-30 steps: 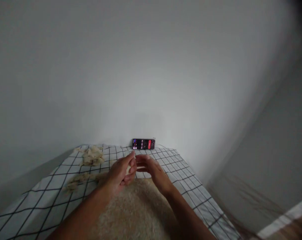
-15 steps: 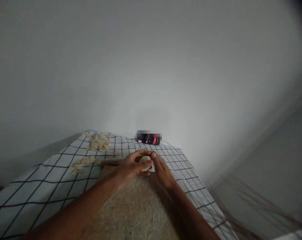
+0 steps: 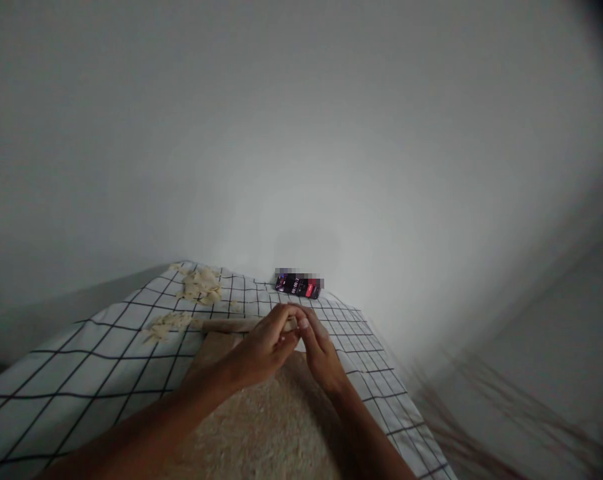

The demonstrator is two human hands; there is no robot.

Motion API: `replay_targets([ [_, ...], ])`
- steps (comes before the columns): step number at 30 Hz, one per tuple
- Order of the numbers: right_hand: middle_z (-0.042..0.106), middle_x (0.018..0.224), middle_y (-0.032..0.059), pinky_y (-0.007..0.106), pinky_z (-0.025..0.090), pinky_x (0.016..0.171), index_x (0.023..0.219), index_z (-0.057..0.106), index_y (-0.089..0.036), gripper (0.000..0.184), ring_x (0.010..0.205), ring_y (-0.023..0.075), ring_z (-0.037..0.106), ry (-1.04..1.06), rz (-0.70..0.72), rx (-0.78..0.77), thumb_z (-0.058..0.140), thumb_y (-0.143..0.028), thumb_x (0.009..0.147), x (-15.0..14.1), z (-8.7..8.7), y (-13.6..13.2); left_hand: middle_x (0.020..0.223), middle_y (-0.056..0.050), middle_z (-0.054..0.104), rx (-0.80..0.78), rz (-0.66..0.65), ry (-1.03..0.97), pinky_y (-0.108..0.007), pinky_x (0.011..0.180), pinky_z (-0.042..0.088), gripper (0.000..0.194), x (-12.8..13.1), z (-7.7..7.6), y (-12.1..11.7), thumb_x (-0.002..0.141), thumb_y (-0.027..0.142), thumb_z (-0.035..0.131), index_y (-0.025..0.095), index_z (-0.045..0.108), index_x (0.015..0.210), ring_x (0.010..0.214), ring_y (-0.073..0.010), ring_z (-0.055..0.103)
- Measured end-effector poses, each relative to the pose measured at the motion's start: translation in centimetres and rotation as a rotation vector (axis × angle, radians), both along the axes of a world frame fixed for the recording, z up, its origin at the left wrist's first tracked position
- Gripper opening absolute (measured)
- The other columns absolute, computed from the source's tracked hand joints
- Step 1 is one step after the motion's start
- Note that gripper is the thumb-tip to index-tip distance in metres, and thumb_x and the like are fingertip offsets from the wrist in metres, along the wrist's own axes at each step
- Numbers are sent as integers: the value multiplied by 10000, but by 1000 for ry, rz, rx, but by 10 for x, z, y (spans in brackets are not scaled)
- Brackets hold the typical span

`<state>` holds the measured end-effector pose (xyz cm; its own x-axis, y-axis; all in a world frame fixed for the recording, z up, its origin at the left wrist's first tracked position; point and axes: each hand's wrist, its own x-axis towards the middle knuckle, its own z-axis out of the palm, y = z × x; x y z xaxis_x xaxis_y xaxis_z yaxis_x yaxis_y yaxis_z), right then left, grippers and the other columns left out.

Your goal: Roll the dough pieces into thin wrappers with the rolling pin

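As hands (image 3: 274,343) cup pale dough (image 3: 292,324), bd (image 3: 261,427) looks mottled.

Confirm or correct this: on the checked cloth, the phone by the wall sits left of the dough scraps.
Wrong side: the head view shows that on the checked cloth, the phone by the wall sits right of the dough scraps.

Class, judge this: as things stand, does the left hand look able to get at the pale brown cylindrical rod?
Probably yes: the left hand is beside the rod, with nothing visible between them. However, its fingers are cupped around a small pale lump, so they may need freeing first.
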<state>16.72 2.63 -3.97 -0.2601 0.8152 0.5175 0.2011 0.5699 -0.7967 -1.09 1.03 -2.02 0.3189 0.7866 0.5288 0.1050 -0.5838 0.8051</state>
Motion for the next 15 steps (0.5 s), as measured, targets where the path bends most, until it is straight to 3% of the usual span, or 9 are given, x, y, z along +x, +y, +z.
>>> replay_targets([
  [3, 693, 1511, 110, 452, 554, 1187, 1534, 619, -275, 648, 1385, 301, 668, 31, 65, -45, 686, -693, 1043, 3, -4, 2, 1258, -109, 781, -30, 23, -30, -363, 963, 588, 329, 0, -3, 4, 969, 413, 707, 221, 709, 1236, 1132, -276, 737],
  [6, 680, 1520, 123, 462, 579, 1157, 1614, 543, -274, 821, 1350, 315, 690, 5, 131, -77, 835, -640, 940, 3, -5, 2, 1012, -50, 766, -135, 74, -44, -312, 804, 544, 333, -1, -2, 5, 867, 435, 833, 205, 720, 1079, 913, -225, 694],
  [9, 671, 1523, 126, 470, 566, 1181, 1565, 588, -268, 788, 1394, 328, 662, -11, 156, -35, 870, -612, 914, 2, -1, 1, 802, 4, 630, -157, 45, -43, -283, 672, 433, 354, -3, 4, 2, 945, 549, 745, 202, 674, 943, 745, -170, 570],
  [12, 706, 1443, 117, 455, 594, 1137, 1498, 636, -258, 730, 1336, 321, 690, -29, 196, -8, 869, -624, 911, 1, 2, 0, 741, 33, 537, -111, 19, -33, -274, 650, 378, 393, -4, 8, 0, 1010, 598, 645, 208, 660, 961, 690, -148, 501],
  [15, 725, 1398, 101, 447, 594, 1134, 1481, 649, -258, 717, 1297, 310, 704, -28, 198, 4, 886, -610, 903, 1, 1, 1, 756, 28, 582, -136, 50, -43, -268, 653, 391, 388, -4, 8, 0, 958, 591, 732, 215, 661, 1017, 705, -156, 531],
])
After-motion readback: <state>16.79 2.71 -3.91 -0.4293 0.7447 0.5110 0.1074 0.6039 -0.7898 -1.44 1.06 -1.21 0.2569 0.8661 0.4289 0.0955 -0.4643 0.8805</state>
